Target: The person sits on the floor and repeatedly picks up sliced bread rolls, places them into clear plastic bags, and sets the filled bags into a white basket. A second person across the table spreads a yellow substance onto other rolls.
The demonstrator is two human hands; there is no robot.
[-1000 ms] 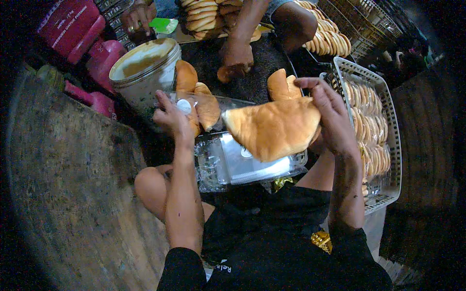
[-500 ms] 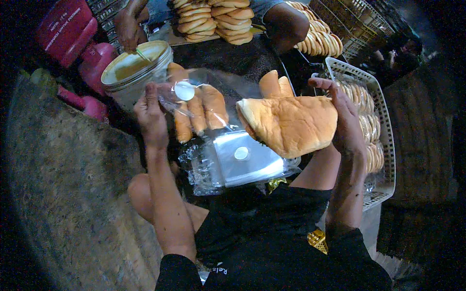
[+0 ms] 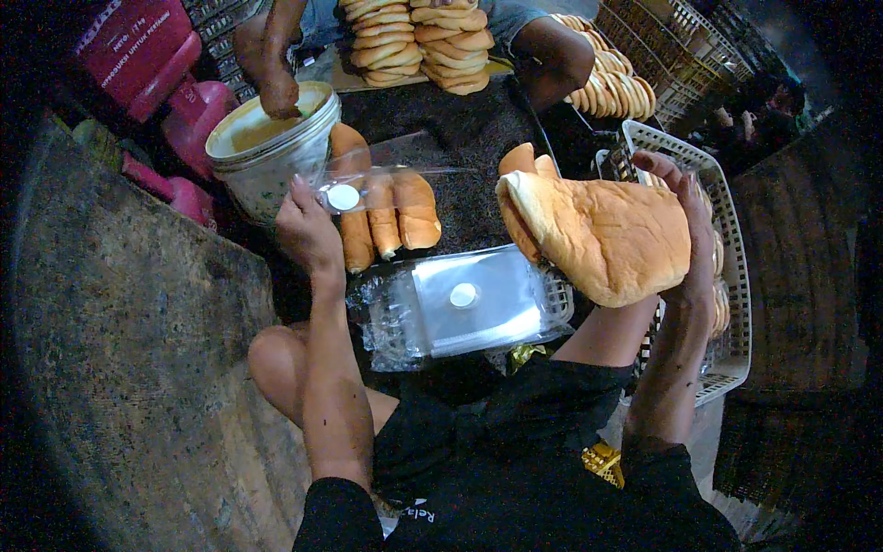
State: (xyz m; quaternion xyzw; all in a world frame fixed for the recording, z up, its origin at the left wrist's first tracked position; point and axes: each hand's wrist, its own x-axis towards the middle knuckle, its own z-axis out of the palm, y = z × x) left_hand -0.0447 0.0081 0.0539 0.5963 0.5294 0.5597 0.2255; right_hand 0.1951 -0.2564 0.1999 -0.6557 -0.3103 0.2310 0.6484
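My left hand (image 3: pixel 309 228) pinches one edge of a thin clear plastic bag (image 3: pixel 391 177) with a round white sticker. The bag stretches to the right above several golden bread rolls (image 3: pixel 418 210). My right hand (image 3: pixel 692 225) holds a large flat bread bun (image 3: pixel 612 241) against its palm and fingers, some fingertips sticking out past it. The bun's slit side faces left, apart from the bag. Between my arms lies a stack of clear plastic bags (image 3: pixel 469 322), with a round white sticker on the top one.
Across from me, a person's hand (image 3: pixel 280 95) reaches into a white bucket (image 3: pixel 267 156). Piled buns (image 3: pixel 455 46) stand at the back. A white plastic crate (image 3: pixel 739 276) with bagged bread is at my right. Pink packaging (image 3: pixel 138 55) lies at the far left.
My right hand has moved right with the bun, away from the bag. The bag looks narrower and less spread. The other person's hand has gone lower into the bucket.
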